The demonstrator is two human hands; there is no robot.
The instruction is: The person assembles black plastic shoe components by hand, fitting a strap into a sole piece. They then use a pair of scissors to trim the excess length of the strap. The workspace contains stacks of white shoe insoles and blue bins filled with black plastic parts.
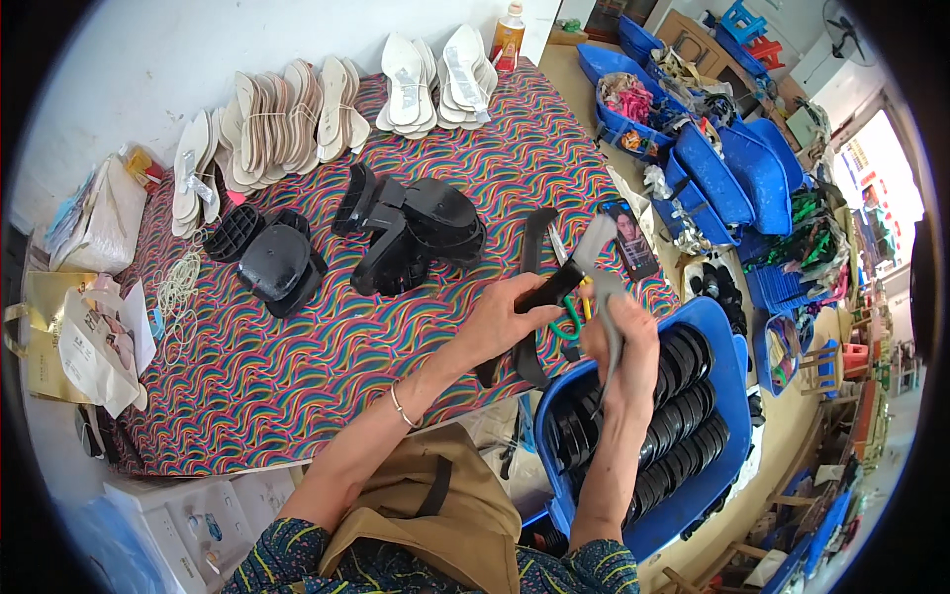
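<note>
My left hand (pixel 500 322) is closed on the end of a black strip (pixel 551 289) that slants up and away over the table. Its far part, a pale grey end (pixel 594 245), is smeared by motion. My right hand (pixel 631 342) grips a grey strip (pixel 611 337) close by; I cannot tell whether the two strips are one piece. Beneath my hands, a curved black strip (pixel 537 241) lies on the cloth, and green-handled scissors (pixel 570 322) sit partly hidden between them. Further left stand black shoe platforms (pixel 277 262) and a second group of black platforms (pixel 440 216).
Bundled white insoles (pixel 282 124) line the wall behind the patterned tablecloth (pixel 396 346). A phone (pixel 630 243) lies at the right edge. Below it, a blue tub (pixel 734 396) holds rows of black pieces. More blue tubs (pixel 712 173) crowd the floor. Tangled bands (pixel 180 297) lie left.
</note>
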